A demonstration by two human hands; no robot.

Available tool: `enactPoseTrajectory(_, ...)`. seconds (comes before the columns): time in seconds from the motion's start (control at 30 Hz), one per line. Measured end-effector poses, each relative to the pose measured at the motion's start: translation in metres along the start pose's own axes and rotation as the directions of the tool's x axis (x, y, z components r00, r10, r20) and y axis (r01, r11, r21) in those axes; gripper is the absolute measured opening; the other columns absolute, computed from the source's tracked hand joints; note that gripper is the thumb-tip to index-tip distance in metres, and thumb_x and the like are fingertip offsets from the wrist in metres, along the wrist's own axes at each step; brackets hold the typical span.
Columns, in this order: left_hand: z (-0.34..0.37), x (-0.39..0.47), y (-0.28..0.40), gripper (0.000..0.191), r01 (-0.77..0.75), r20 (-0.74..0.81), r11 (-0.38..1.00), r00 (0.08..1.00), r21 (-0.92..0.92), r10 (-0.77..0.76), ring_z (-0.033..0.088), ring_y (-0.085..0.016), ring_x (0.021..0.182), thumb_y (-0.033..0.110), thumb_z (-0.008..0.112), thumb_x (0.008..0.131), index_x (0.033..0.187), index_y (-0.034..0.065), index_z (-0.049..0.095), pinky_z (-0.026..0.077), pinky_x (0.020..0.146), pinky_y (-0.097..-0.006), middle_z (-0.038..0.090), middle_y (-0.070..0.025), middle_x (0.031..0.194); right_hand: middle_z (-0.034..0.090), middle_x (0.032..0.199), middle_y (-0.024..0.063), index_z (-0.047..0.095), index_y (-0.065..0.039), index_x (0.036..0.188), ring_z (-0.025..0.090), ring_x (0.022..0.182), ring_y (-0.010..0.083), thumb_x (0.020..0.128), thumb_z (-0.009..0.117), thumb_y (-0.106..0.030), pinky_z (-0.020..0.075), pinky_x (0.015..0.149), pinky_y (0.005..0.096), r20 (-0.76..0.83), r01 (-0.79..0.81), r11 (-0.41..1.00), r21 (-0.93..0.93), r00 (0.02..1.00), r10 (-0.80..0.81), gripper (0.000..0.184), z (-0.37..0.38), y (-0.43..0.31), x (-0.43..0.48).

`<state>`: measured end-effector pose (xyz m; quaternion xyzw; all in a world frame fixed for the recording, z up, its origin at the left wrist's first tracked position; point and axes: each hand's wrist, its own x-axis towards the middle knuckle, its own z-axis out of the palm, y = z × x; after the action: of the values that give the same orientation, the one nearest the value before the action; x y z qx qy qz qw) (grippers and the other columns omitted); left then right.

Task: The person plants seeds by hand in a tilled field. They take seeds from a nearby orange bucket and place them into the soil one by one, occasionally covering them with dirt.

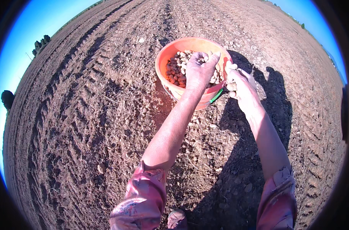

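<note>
An orange plastic bucket (178, 43) stands on the soil, partly filled with peanuts in the shell (176, 70). My left hand (200, 67) is over the bucket's opening, fingers curled, with a few pale peanuts showing at the fingertips; whether it grips them or they lie beyond it is unclear. My right hand (243, 86) is just outside the bucket's right rim, closed around several peanuts (232, 89) that stick out between its fingers. A green grip (216, 96) on the bucket's handle hangs at the near right side.
Dry, cloddy soil (91, 129) with tyre-like tracks surrounds the bucket. Some loose peanuts (195, 119) lie on the ground just in front of it. A shoe (177, 219) shows at the bottom edge. My shadow (237, 172) falls to the right. Trees (7, 99) stand on the far left horizon.
</note>
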<state>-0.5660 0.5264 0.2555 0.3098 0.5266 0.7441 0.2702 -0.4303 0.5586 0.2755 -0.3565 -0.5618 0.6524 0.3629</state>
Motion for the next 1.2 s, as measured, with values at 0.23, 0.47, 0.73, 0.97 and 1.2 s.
enactPoseTrajectory(0.23,-0.073,-0.075,0.003,0.048,-0.223,-0.135,0.937,0.954,0.270,0.266,0.059,-0.021,0.095,0.021,0.065,0.080,0.116,-0.0042,0.048,0.045,0.086,-0.0315,0.060,-0.0159,0.100,0.017,0.143,0.0232,0.012,0.004,0.139,0.021,0.133,0.0318,0.084,0.049,-0.019,0.0175,0.110,0.0418,0.303,0.151,0.970,0.188,0.931,-0.204,0.070,-0.004,0.025,0.033)
enactPoseTrajectory(0.47,-0.232,-0.270,-0.058,0.017,0.258,-0.264,0.773,0.957,0.579,-0.122,0.057,-0.008,0.071,0.011,0.062,0.081,0.094,0.0003,0.060,0.046,0.062,-0.0216,0.062,-0.0047,0.081,0.048,0.127,0.0167,0.046,0.006,0.123,0.044,0.120,0.0230,0.081,0.041,0.005,0.0321,0.103,0.0364,0.402,0.182,0.915,-0.361,0.915,-0.023,0.042,-0.043,0.164,-0.137)
enactPoseTrajectory(0.73,-0.399,-0.289,-0.067,0.021,0.408,-0.727,0.669,0.618,0.622,0.300,0.053,-0.009,0.069,0.007,0.062,0.075,0.094,0.0028,0.058,0.046,0.063,-0.0241,0.057,-0.0019,0.080,0.050,0.123,0.0190,0.053,0.004,0.112,0.045,0.118,0.0322,0.077,0.041,0.008,0.0348,0.100,0.0390,0.393,0.309,0.584,-0.751,0.919,0.019,0.037,-0.081,0.245,-0.222)
enactPoseTrajectory(0.97,-0.457,-0.240,-0.058,0.029,0.371,-0.376,0.254,0.926,0.893,-0.029,0.057,-0.014,0.068,0.011,0.070,0.069,0.097,0.0078,0.064,0.048,0.065,-0.0285,0.061,-0.0058,0.078,0.051,0.119,0.0180,0.053,0.005,0.109,0.044,0.119,0.0335,0.081,0.040,0.009,0.0358,0.099,0.0414,0.371,0.348,0.532,-0.772,0.926,-0.068,0.032,-0.102,0.262,-0.237)
enactPoseTrajectory(1.2,-0.471,-0.214,-0.016,0.029,0.607,-0.540,0.606,0.778,0.513,-0.321,0.059,-0.011,0.065,0.006,0.059,0.071,0.100,0.0088,0.056,0.053,0.057,-0.0209,0.059,-0.0033,0.076,0.048,0.120,0.0178,0.054,0.004,0.107,0.037,0.123,0.0354,0.084,0.038,0.004,0.0317,0.102,0.0440,0.451,0.427,0.383,-0.819,0.892,-0.027,0.028,-0.110,0.266,-0.241)
